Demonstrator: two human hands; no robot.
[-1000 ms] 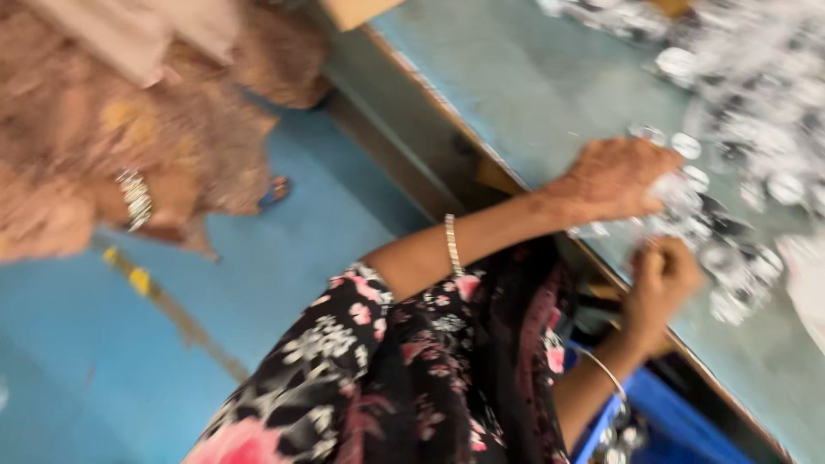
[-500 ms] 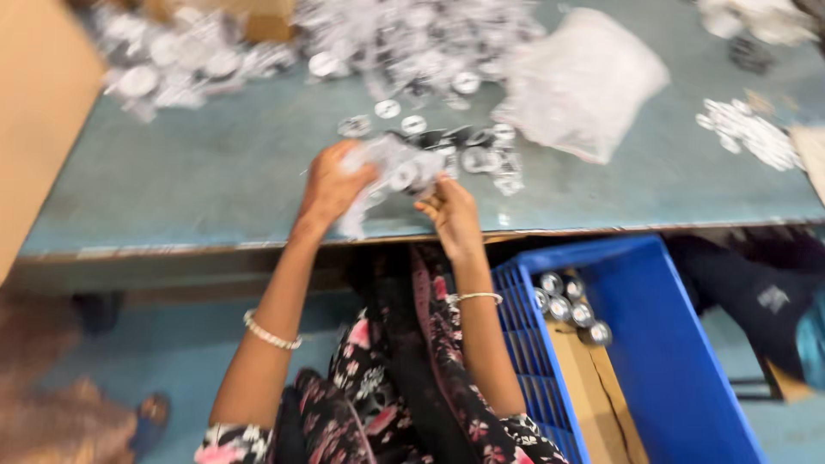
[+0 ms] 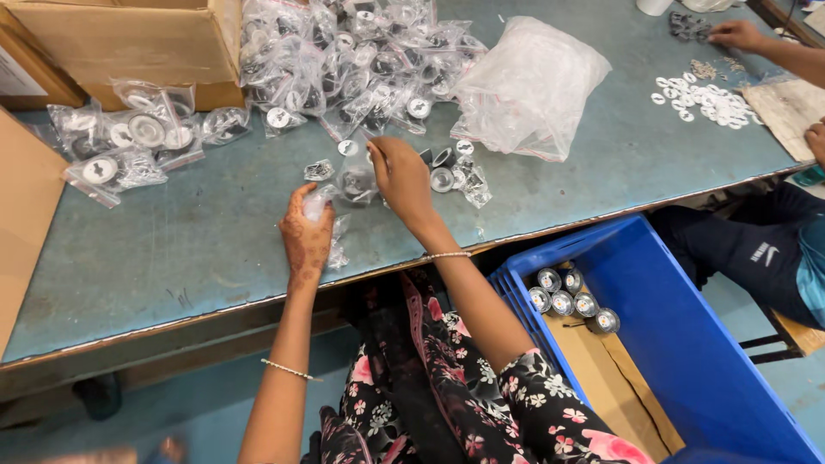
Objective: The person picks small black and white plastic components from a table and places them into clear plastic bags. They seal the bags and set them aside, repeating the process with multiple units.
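Bagging stn: both hands on one small clear bag at bench front edge.

Near: blue crate (image 3: 687, 344) w/ round metal parts, below bench on R. L hand (image 3: 307, 236) pinches bag's lower corner. R hand (image 3: 401, 176) grips top of clear bag (image 3: 354, 182); bag hangs between hands, long axis running L-near to R-far, R hand farther. Beyond: heap of filled bags (image 3: 361, 60), cardboard box (image 3: 129, 39); co-worker's hand (image 3: 735, 34) far R.

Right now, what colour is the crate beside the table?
Bright blue; the crate shows clearly in the head view, holding several round metal parts.
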